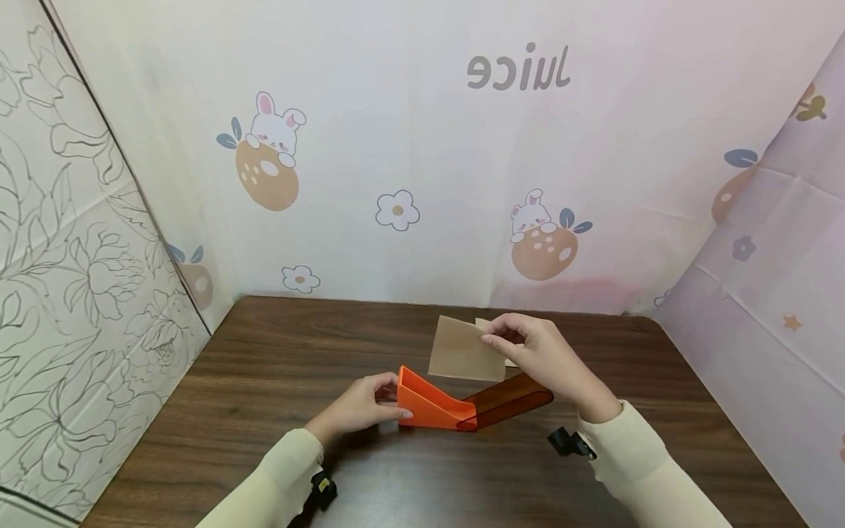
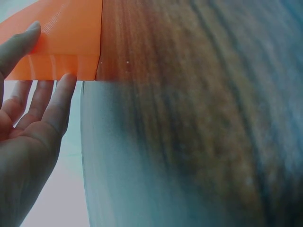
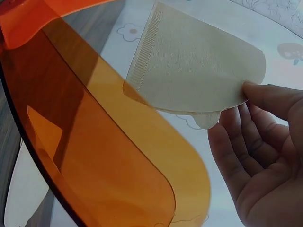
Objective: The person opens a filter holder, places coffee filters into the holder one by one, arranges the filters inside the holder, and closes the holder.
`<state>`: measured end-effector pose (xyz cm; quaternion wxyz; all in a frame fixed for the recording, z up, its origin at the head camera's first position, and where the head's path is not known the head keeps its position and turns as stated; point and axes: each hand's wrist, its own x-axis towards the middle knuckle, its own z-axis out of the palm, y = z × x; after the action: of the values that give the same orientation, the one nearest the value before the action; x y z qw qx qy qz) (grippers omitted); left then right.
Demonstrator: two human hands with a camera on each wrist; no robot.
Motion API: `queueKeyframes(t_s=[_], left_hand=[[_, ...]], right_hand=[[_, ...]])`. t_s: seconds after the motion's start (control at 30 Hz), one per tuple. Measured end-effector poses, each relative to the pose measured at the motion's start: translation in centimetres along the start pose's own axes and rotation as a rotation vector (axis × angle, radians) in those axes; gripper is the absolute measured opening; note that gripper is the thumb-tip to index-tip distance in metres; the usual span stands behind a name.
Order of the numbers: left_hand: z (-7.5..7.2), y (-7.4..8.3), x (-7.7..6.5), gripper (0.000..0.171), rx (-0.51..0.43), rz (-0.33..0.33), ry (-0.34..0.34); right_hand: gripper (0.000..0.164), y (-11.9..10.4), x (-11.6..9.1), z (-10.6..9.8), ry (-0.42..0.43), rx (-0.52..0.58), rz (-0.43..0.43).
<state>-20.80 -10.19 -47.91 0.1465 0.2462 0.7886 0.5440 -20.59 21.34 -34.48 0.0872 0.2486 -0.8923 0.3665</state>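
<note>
a: what sits at the centre of the work?

b: an orange, wedge-shaped plastic holder (image 1: 422,407), open along its sloping top, standing on a dark brown wood-grain table (image 1: 284,367). a see-through amber-brown plastic lid (image 1: 508,400) slants out from the holder's low right end.

a: and the hands?

b: the left hand (image 1: 363,403) is at the holder's tall left end, thumb on the near face and fingers round the other side, gripping it. the right hand (image 1: 538,352), beyond the holder and to its right, pinches a tan, flat paper filter (image 1: 465,352) with one crimped edge by its side, between thumb and fingers. the filter is held up beyond the holder. behind it, paler paper (image 1: 515,364) shows; how many pieces, i cannot tell.

a: how would you do this well?

b: in my judgement, a light, steady left grip is enough: the holder looks light and could skid or tip if nudged. the filter looks thin, so i would pinch only its margin and hold it flat to avoid a crease. the lid lies just under the right hand, so i would lift paper and knuckles clear of its rim, and check that the pinch has one layer.
</note>
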Motion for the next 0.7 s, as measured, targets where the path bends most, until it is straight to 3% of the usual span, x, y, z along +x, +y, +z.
queueKeyframes(t_s=[0.7], left_hand=[[0.0, 0.0, 0.0, 0.032, 0.011, 0.001, 0.0]], right_hand=[[0.013, -0.2, -0.1, 2.5, -0.054, 0.044, -0.083]])
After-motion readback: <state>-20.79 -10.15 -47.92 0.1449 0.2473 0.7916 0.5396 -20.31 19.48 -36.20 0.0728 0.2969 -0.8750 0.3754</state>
